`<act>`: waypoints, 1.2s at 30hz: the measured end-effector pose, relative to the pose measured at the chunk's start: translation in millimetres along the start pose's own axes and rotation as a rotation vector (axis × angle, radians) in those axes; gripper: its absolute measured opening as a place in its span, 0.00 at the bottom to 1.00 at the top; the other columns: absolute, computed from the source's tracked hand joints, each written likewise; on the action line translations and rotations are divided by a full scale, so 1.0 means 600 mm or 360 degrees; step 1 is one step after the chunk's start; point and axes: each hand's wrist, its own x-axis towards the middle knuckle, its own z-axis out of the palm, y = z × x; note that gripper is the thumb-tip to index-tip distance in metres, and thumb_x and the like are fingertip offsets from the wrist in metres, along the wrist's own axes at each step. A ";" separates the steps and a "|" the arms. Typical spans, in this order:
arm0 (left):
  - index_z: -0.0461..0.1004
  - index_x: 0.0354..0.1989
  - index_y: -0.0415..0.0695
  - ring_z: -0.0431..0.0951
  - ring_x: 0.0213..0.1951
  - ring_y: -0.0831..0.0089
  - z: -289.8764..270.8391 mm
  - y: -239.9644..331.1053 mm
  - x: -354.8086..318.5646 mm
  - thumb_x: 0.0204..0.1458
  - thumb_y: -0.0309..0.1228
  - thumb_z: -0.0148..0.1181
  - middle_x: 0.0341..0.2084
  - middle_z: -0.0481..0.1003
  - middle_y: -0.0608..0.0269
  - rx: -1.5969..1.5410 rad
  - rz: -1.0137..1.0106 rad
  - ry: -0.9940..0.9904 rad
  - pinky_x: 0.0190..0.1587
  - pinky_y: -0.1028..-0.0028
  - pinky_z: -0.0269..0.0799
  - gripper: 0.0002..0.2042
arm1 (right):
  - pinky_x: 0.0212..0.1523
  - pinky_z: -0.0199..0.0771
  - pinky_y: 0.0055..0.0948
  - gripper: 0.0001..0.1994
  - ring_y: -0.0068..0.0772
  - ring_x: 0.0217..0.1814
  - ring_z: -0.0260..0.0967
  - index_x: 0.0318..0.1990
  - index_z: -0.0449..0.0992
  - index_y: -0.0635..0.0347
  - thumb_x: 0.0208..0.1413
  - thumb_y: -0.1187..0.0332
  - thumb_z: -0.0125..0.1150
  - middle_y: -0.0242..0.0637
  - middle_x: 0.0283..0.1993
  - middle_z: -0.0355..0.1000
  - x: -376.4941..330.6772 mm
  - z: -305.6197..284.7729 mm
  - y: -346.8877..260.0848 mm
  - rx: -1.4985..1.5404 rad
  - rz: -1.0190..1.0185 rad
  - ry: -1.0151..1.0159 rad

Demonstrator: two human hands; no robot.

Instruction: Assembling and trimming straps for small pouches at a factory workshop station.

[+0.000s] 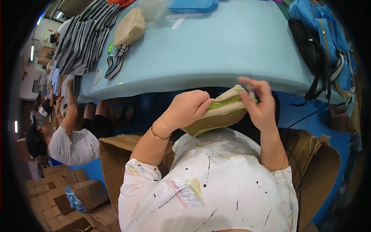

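Held in front of my body, below the table's near edge, is a beige and olive fabric pouch [220,114] with a bright green zipper along its top. My left hand [189,108] is closed on the pouch's left end, fingers pinching the fabric beside the zipper. At the other end is my right hand [261,101], its thumb against the pouch and its forefinger curved above. A small dark item [253,92] shows among the right fingers, too blurred to name. The pouch's underside is hidden.
A light blue table [216,50] spans the far side. On it lie a beige pouch [130,28], a striped strap [116,63], a tape roll [97,76] and stacked grey pieces [85,42]. Blue bags [328,34] crowd the right end. A co-worker [71,143] sits left, near cardboard boxes [91,193].
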 end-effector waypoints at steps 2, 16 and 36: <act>0.69 0.28 0.37 0.63 0.21 0.71 0.015 -0.017 -0.007 0.59 0.32 0.50 0.17 0.65 0.60 -0.0266 -0.0227 -0.0259 0.27 0.74 0.62 0.11 | 0.35 0.68 0.26 0.15 0.27 0.30 0.66 0.39 0.65 0.62 0.52 0.65 0.64 0.40 0.35 0.73 -0.001 0.019 0.034 -0.0014 0.0156 -0.0290; 0.73 0.27 0.38 0.63 0.24 0.86 0.066 -0.075 -0.020 0.52 0.31 0.56 0.20 0.69 0.72 -0.1023 -0.0827 -0.0714 0.27 0.81 0.62 0.09 | 0.33 0.68 0.29 0.16 0.31 0.29 0.66 0.35 0.64 0.61 0.50 0.62 0.65 0.37 0.28 0.70 -0.044 0.052 0.106 -0.0090 0.0515 -0.0236; 0.72 0.25 0.39 0.65 0.25 0.87 0.082 -0.103 -0.016 0.47 0.26 0.52 0.20 0.69 0.74 -0.1427 -0.1004 -0.0815 0.28 0.83 0.61 0.04 | 0.35 0.69 0.30 0.18 0.34 0.31 0.68 0.36 0.65 0.63 0.48 0.61 0.67 0.39 0.30 0.70 -0.042 0.051 0.109 -0.0193 0.0559 -0.0286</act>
